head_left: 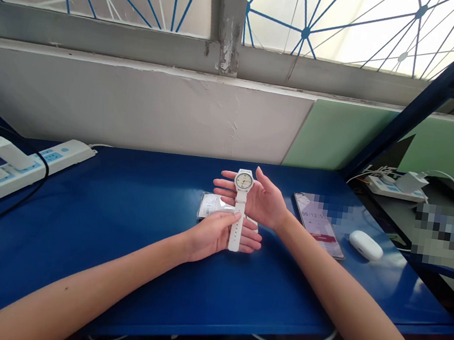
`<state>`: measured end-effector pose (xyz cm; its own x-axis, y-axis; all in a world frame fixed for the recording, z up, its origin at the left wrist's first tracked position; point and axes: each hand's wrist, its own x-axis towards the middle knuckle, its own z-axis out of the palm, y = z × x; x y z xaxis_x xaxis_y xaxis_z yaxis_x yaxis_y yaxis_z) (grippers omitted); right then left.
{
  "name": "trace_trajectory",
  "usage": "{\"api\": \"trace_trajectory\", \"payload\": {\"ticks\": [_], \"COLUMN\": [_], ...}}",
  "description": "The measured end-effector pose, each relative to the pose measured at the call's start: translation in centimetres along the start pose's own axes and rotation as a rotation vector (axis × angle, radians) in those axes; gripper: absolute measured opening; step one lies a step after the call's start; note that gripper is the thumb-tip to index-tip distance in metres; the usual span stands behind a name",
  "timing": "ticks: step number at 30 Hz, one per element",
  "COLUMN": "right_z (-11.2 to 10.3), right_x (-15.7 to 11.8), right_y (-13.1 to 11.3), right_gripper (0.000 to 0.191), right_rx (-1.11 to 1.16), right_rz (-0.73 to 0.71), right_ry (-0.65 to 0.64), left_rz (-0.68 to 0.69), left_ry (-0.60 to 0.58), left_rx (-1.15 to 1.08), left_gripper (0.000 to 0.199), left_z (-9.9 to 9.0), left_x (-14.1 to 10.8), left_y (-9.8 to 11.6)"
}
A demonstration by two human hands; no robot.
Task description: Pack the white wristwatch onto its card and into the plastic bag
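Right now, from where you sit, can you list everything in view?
Wristwatch: one, white, at the hands
Labelled packet: one, whitish, beneath the hands
Phone: one, pale screen, desk's right
Rounded case: one, white, right of phone
Desk: one, blue, below everything listed above
Power strips: two, white, far left and right
Adapters: several, white, on strips
Cable: one, black, over left strip
Window panes: two, pale, blue-lined, behind
Blurred item: colours mixed, far right
Left hand: one, bare, gripping strap
Right hand: one, bare, behind dial
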<state>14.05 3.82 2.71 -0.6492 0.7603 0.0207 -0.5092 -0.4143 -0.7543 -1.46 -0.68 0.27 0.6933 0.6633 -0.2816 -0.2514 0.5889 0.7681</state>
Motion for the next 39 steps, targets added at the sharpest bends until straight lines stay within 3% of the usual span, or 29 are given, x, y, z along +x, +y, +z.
{"api": "trace_trajectory", "payload": {"ticks": [13,21,29,39], "right_z": [-0.2,-0.4,-0.9,-0.3], "right_x": [-0.1,0.0,0.5,0.0], "right_y": [-0.1,0.1,0.5,-0.2], "right_gripper": [0.063,0.046,0.040,0.062], "right_rx": [-0.015,-0.046,-0.092,-0.016], "right_rz": [-0.008,-0.034,-0.079,-0.039], "right_ry": [-0.024,-0.033,0.109,0.010], "left_rz": [-0.013,-0.031,0.029,0.008], "left_ry": [0.018,0.031,0.021,0.153], "left_rx": [0.031,0.060,0.028,0.069], "left_gripper": [0.039,0.041,0.042,0.040], "left_z": [-0.2,0.3,0.4,0.4], "left_x": [0.1,-0.1,-0.2,0.1], "left_y": [0.2,0.8,0.9,0.7]}}
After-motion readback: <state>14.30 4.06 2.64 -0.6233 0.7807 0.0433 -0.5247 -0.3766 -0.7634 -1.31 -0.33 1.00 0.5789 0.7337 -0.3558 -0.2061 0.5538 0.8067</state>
